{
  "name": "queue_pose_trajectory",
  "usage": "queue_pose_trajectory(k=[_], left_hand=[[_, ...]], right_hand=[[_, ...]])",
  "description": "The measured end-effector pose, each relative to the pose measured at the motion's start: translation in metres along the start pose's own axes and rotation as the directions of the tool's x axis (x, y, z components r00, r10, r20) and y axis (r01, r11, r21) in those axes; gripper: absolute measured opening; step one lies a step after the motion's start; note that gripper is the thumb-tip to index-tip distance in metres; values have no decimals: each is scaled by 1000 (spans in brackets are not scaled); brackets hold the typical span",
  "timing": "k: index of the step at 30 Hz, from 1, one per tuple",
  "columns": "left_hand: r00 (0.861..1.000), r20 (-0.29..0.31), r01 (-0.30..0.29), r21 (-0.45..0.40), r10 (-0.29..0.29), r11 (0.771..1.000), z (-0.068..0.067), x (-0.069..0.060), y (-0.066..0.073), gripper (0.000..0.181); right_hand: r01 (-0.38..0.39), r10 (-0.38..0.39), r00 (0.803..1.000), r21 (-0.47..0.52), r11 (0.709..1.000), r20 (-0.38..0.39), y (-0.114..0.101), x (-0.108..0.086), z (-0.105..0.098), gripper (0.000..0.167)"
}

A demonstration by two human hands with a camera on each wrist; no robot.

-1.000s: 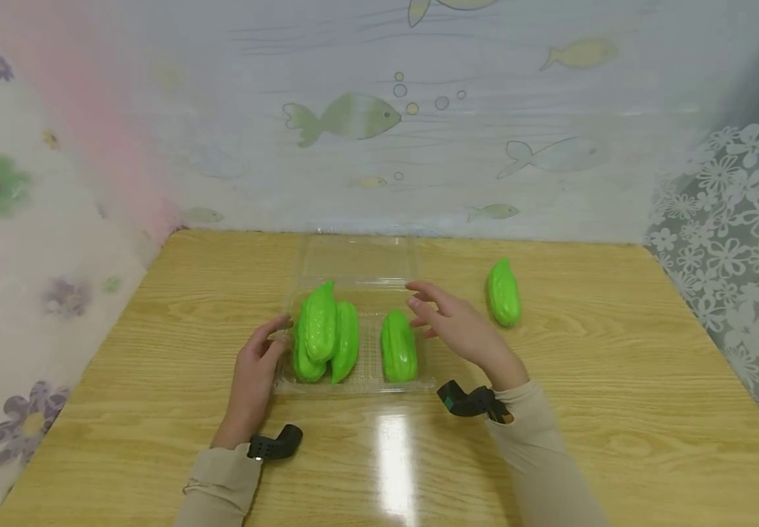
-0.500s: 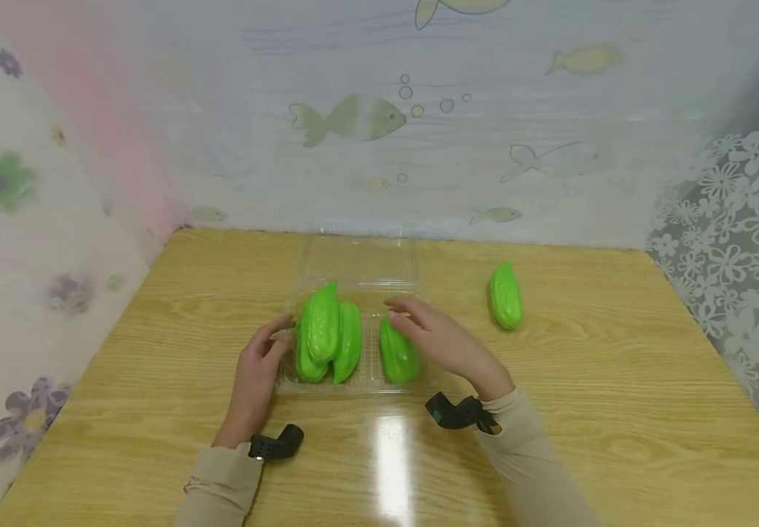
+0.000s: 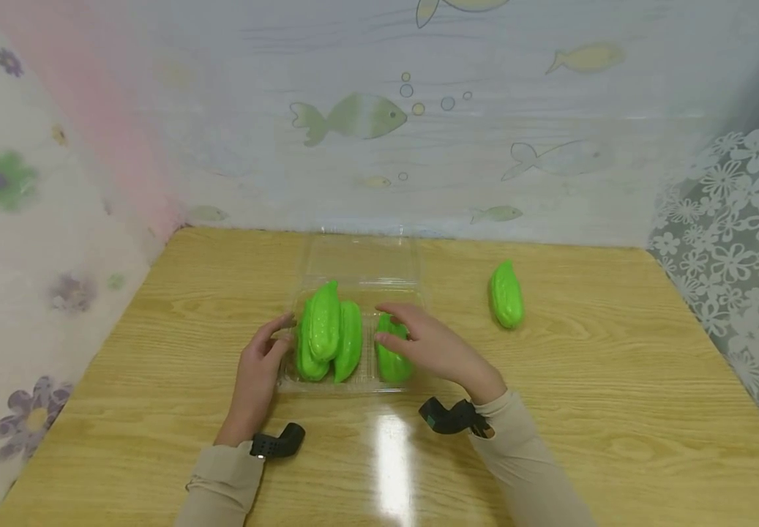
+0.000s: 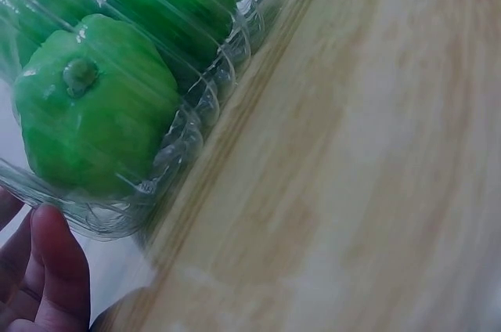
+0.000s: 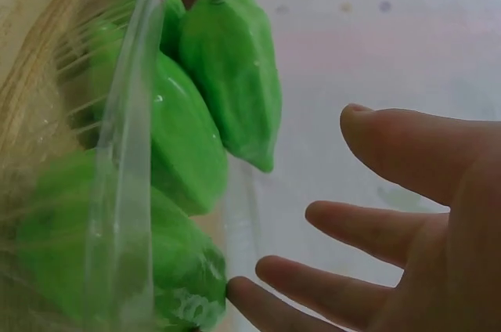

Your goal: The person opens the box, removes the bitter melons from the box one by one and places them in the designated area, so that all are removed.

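Note:
A clear plastic clamshell box [image 3: 369,369] lies with its lid [image 3: 361,258] folded back. Several glossy green ribbed vegetables [image 3: 323,322] with pointed tips, like short bitter gourds, are heaped in its left half, one atop the others. A single green vegetable [image 3: 394,359] lies in the right half. My left hand [image 3: 257,369] rests against the box's left side, thumb [image 4: 59,261] close to its corner. My right hand [image 3: 435,348] is over the single vegetable, partly covering it. In the right wrist view its fingers [image 5: 321,289] are spread, one tip at a vegetable.
Another green vegetable [image 3: 507,294] lies on the wooden table [image 3: 590,380], right of the box. A wall with printed fish [image 3: 362,117] stands behind the table. Each wrist wears a black camera [image 3: 448,416].
My right hand has moved left and slightly nearer, from beside the box's right edge to over the single vegetable, which has shifted slightly left. My left hand stays at the box.

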State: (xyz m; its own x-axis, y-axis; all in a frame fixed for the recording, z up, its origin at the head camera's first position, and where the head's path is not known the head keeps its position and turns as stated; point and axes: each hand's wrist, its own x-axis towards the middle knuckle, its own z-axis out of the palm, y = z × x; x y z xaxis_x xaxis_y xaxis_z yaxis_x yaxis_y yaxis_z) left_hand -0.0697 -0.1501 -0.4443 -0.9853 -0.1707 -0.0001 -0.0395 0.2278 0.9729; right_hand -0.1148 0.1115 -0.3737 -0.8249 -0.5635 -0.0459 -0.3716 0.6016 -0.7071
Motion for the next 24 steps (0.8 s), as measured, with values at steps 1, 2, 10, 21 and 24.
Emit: queue_pose_trajectory(k=[1,2,10,21,24], left_hand=[[1000,0,-7,5,7,1000,0,3,-3,37],[1000,0,-10,6,10,1000,0,5,-6,37],[1000,15,3,-16,-3,1000,-2,15,-4,36],[1000,10,0,-1,0,1000,0,5,18,37],[1000,9,0,0,0,1000,0,6,17,36]], right_hand=[[2,-2,1000,-10,1000,-4,0,1,1,51],[4,-4,1000,-18,1000,-7,1,3,1,51],[-9,7,1000,-96,995,-25,2,13,7,55],[-70,66,997,-85,994,-44,6,16,14,59],[-70,66,996,-71,995,-54,4,16,16,60]])
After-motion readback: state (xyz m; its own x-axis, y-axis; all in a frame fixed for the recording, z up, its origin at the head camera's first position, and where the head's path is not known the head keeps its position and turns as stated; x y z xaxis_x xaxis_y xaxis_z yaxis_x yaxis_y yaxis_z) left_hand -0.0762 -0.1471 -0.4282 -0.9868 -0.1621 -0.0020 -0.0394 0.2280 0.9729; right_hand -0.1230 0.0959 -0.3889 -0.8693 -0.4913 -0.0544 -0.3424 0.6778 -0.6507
